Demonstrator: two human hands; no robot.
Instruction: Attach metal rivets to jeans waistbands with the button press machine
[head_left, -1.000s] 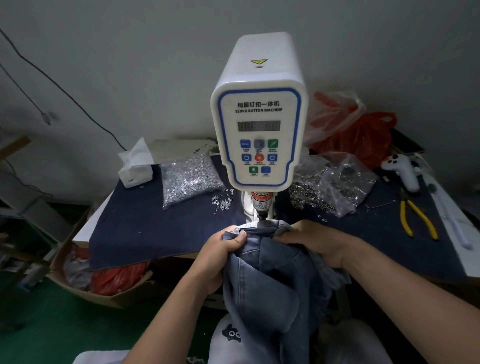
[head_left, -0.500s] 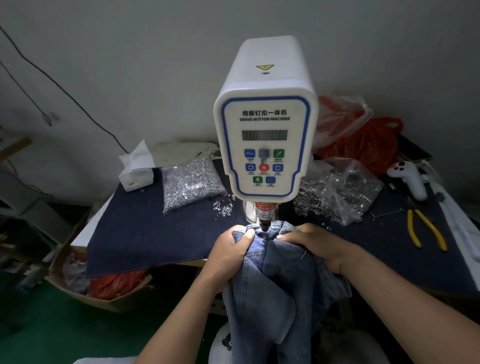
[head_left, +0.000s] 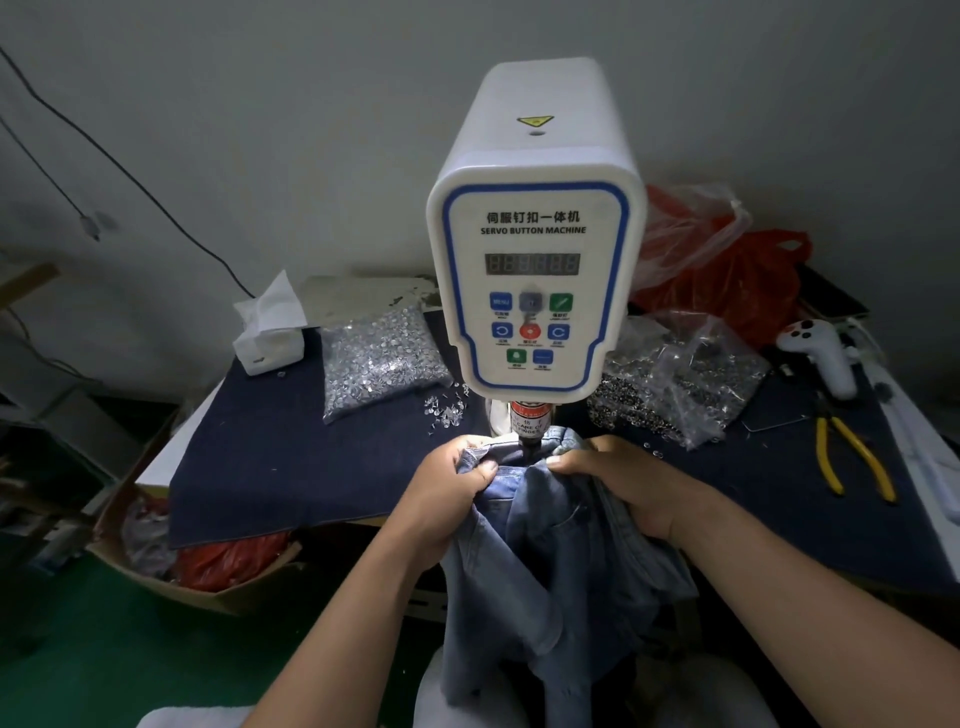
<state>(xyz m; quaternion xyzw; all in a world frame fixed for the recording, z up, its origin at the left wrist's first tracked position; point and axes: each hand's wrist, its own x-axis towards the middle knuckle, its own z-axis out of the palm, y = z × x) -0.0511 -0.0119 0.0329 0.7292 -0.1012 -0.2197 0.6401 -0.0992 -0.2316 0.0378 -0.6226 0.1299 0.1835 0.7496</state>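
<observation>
One white servo button press machine with a blue-outlined control panel stands at the middle of a table covered in one dark navy cloth. One pair of faded blue denim jeans hangs from the table's front edge, its waistband bunched right under the machine's black press head. Two bare hands hold it there, one on each side of the head and close together. The left hand grips the waistband with its thumb curled over the top of the fabric; the right hand clamps the denim with fingers curled around the folded edge.

Two clear plastic bags of metal fasteners lie on the cloth: one bag of shiny silver rivets left of the machine, with a small scatter of loose silver rivets just beside it, and one bag of darker ring-shaped metal parts to the right. There is also one white tissue box, one red plastic bag behind, one white handheld controller and one pair of yellow-handled pliers. One cardboard box sits on the green floor at left.

Compared with half a second before, the hands keep the same hold and the waistband sits slightly further in beneath the press head.
</observation>
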